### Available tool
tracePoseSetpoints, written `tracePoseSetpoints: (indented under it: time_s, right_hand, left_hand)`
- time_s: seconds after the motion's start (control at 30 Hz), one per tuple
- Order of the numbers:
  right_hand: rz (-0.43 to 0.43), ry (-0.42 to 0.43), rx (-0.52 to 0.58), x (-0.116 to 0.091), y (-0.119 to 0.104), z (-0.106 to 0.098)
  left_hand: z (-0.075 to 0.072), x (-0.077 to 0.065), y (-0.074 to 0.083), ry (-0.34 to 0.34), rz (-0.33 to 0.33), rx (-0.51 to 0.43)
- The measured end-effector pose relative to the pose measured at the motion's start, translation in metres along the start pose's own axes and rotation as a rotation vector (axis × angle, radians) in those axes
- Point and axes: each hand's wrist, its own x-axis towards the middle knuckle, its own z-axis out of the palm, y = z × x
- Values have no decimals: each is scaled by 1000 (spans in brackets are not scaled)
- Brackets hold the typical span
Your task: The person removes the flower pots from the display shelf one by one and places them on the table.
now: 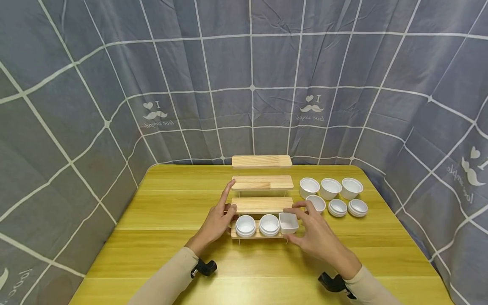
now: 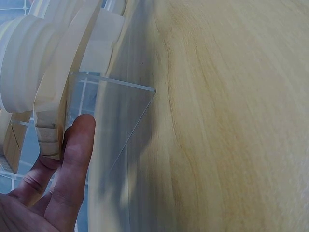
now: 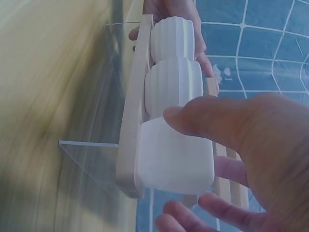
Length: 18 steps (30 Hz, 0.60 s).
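In the head view a tiered wooden display stand (image 1: 262,205) with clear supports stands mid-table. Two round white ramekins (image 1: 245,225) and a square white bowl (image 1: 288,223) sit in a row on its lowest board (image 2: 50,113). My left hand (image 1: 215,222) grips the left end of that board, with fingertips showing under it in the left wrist view. At the right end, my right hand (image 1: 314,231) holds the square bowl between thumb and fingers. In the right wrist view the thumb (image 3: 193,116) lies against the bowl, beside the nearer ramekin (image 3: 174,87).
Right of the stand are three deeper white bowls (image 1: 331,188) in a back row. In front of them are another white bowl (image 1: 316,204) and two small ramekins (image 1: 337,208). A grey checked curtain (image 1: 274,110) closes off the table's back and sides.
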Motion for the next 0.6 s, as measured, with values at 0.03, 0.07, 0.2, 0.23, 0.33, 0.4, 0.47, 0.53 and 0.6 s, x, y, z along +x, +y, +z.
tracePoseSetpoints:
  time_s: [0.03,0.07,0.2,0.23,0.33,0.4,0.47,0.53,0.6]
  right_hand:
    - [-1,4,9,0,0,0]
    - [-3,7,16,-1,0,0]
    - [0,14,48,-1,0,-1]
    - [0,14,54,-1,0,-1]
    - [3,10,59,-1,0,-1]
    - [5,4,59,0,0,0]
    - [7,0,60,0,0,0]
    - [7,-1,62,1,0,0]
    - [6,2,64,2,0,0]
  left_hand:
    - [0,0,0,-2,3,0]
    - [1,0,-1,-2,6,2]
    - [2,-1,-2,-3,6,1]
    - [3,-1,-3,-3,6,-2]
    - [2,-1,-2,-4,3,-8]
    - [2,-1,-2,-3,1,-9]
    - [1,-1,-2,-1,2,-3]
    - [0,0,-2,3,4,-1]
    - [0,1,-1,3,10,2]
